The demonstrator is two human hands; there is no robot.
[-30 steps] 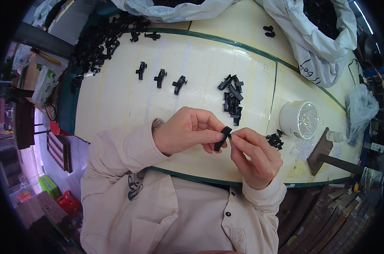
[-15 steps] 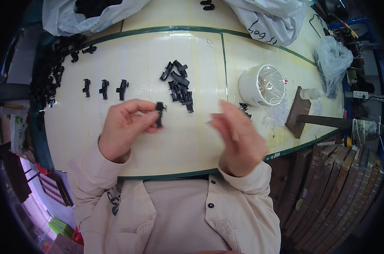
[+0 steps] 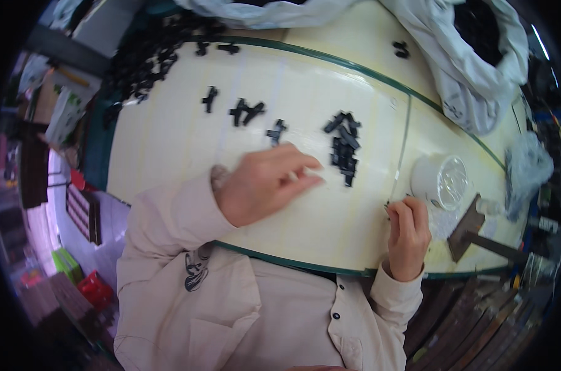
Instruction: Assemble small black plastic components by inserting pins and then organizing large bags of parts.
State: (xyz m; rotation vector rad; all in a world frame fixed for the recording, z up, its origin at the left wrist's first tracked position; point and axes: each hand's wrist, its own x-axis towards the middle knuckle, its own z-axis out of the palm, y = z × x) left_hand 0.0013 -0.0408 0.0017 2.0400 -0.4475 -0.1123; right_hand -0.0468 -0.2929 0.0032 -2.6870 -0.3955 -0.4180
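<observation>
My left hand [image 3: 262, 182] lies over the cream table [image 3: 169, 154], fingers stretched to the right and holding nothing; it is motion-blurred. Just beyond its knuckles lies a black cross-shaped part [image 3: 275, 132], the right end of a row with three similar parts [image 3: 238, 112]. A pile of small black pieces [image 3: 344, 145] sits just past its fingertips. My right hand [image 3: 407, 232] rests near the table's front edge with its fingers curled down beside a white round container [image 3: 440, 180]. Whether those fingers pinch anything is hidden.
A heap of black parts [image 3: 150, 55] covers the far left corner. A white sack [image 3: 478, 68] holding black parts lies at the far right. A dark block-shaped tool [image 3: 469, 229] and a clear plastic bag [image 3: 528, 164] sit right of the container. Two black parts [image 3: 401, 49] lie at the far side.
The two hands held one black part together, then separated. My left hand has let go of the part, which now lies in the row. My right hand moved to the container.
</observation>
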